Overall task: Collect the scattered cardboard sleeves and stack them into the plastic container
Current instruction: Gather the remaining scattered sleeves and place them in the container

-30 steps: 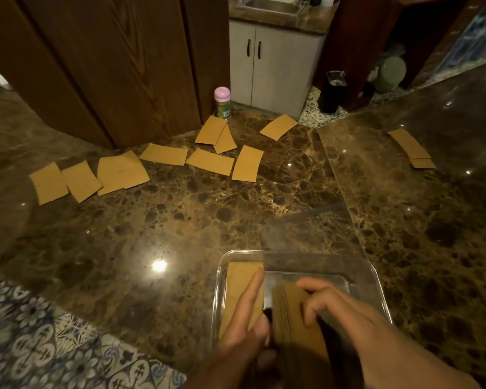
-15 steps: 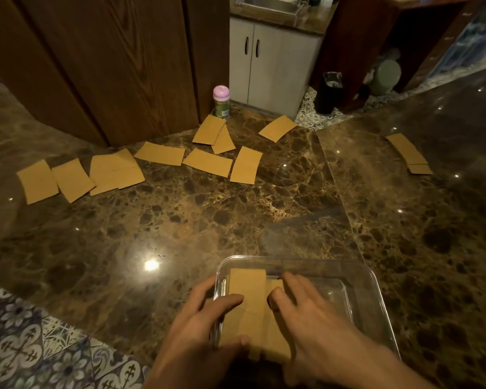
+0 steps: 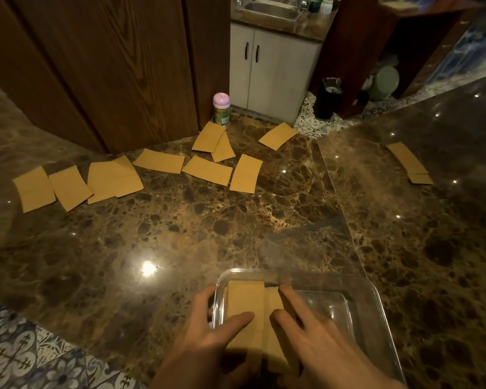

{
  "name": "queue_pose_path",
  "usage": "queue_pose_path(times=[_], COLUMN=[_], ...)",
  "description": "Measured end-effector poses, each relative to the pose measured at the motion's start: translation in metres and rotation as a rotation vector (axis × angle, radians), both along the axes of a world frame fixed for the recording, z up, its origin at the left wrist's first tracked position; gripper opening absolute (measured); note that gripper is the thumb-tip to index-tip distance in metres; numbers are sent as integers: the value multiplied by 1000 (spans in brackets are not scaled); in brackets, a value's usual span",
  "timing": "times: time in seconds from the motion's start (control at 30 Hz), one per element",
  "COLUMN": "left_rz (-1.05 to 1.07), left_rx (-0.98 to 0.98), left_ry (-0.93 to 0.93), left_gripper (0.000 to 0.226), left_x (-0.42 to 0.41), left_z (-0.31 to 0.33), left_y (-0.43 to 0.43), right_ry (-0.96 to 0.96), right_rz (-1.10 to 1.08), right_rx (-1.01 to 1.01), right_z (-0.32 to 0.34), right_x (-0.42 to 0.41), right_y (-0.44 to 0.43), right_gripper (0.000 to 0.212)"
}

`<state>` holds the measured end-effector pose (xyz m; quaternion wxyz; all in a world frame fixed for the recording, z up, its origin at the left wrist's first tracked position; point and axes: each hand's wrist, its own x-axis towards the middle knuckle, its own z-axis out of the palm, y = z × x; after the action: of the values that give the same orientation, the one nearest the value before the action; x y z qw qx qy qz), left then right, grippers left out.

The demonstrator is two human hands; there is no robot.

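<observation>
Cardboard sleeves (image 3: 246, 299) in plastic container (image 3: 372, 289) under left hand (image 3: 208, 341) and right hand (image 3: 314, 341), fingers (image 3: 289, 298) straight, released.

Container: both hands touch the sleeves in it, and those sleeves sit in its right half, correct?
Not quite. The head view shows the sleeves in the left half of the container; its right half is bare. The left hand and the right hand do both touch them.

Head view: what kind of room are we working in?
Probably a home kitchen: a steel sink sits over a white two-door cabinet at the back, and the work surface is a polished brown marble countertop.
</observation>
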<state>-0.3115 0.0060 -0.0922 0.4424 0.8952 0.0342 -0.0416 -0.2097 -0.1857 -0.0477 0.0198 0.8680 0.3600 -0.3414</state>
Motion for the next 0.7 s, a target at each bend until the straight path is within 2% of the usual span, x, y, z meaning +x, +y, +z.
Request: queue_pose_path(times=[0.07,0.1,0.2,0.27,0.33,0.4,0.5,0.6,0.63,0.7], left_rz=[293,373,355,307,206,350,669,836,867,910], left_rx=[-264,-370,-358,-228,-37,116,349,478,466,387], left_ry=[194,251,271,196,189,180,313,485,531,651], left_gripper=[63,64,73,83,70,59,81,108,118,142], left_x=[8,2,7,23,52,78,123,153,161,176], left_z=[10,12,23,44,63,64,40,18,16,16], left_y=[-10,-11,-4,18,61,114,211,283,294,306], right_ry=[-7,14,152,196,166,41,-89,-105,-104,-111], right_rz=[22,31,-12,-221,-435,-529,-619,-658,-684,-754], right_rx=[-13,-5,18,131,284,326,200,93,65,43], right_z=[5,9,38,60,65,55,23,-9,-17,-29], right_x=[4,9,37,61,93,131,193,232,238,244], right_y=[3,4,13,21,33,50,89,137,151,182], right_gripper=[42,40,32,30,45,59,62,79,93,141])
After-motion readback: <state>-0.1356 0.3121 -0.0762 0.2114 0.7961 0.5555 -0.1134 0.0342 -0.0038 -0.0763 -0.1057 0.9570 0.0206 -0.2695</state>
